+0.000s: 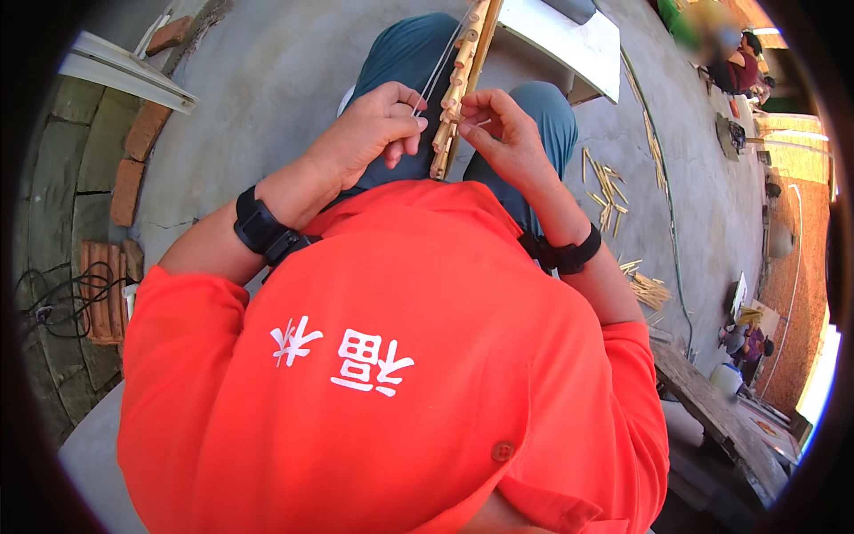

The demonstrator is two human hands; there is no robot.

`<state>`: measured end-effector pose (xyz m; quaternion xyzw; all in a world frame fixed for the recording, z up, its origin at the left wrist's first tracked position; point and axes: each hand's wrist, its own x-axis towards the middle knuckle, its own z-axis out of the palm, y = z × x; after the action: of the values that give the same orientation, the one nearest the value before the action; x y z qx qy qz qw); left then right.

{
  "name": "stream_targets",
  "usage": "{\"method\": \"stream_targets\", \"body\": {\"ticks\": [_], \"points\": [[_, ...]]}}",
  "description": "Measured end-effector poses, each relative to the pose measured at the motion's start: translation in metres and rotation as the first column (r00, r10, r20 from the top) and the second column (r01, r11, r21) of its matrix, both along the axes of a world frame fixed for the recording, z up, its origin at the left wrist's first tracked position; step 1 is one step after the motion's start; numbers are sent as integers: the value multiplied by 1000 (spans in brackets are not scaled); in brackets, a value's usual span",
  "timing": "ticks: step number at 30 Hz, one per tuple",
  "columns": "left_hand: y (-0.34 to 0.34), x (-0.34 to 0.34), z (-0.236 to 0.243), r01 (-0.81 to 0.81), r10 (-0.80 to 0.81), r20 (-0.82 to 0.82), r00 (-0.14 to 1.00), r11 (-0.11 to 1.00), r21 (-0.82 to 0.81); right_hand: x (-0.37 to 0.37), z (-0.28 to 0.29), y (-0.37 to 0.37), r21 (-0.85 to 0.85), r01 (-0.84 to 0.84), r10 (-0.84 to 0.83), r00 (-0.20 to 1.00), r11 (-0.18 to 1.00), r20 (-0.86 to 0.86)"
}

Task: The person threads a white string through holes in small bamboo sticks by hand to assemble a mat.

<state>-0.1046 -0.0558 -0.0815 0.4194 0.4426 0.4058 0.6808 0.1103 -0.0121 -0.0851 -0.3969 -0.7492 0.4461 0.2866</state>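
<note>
A: Quick pass. What do we log for the left hand (381,127)?
B: We put its grip as clenched, thumb and forefinger pinching the string (436,76), thin and white, which runs up out of view at the top.
A: And the right hand (507,133)?
B: Fingers curled, thumb and forefinger tips right at the row (463,58). We cannot tell if that grip pinches a piece or only rests there.
A: Where do we place the row?
B: Between the knees, over the lap. Short pale wooden pieces, one after another, slanting from the near end up past the top edge. We see a wooden strip (483,53) along its right side.
A: What's beside that?
B: A white tabletop (574,49), just past the right knee, with something grey at its far edge, cut off by the frame.
A: Floor?
B: We have loose sticks (608,198) right of the right knee, and a thicker pile (648,290) nearer the right forearm. A dark hose (660,142) runs past both. On the left, bricks (145,132) and a tangled black cable (67,307).
A: Clothing?
B: Red shirt (374,276) with white print, blue-green trousers (400,53), a black band at each wrist.
A: Others?
B: We count people at the far right, small, well apart from these hands.
</note>
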Motion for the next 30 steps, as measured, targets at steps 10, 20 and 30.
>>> {"method": "stream_targets", "body": {"ticks": [10,20,30], "points": [[75,-74,32,-604,572,202,795,719,343,37,16,74,-126,399,-416,892,908,-175],[138,-137,54,-382,572,-110,813,666,640,19,21,140,15,215,-206,952,977,-226],[187,-132,63,-241,506,-257,823,722,649,1,28,130,584,265,-379,922,767,78]]}}
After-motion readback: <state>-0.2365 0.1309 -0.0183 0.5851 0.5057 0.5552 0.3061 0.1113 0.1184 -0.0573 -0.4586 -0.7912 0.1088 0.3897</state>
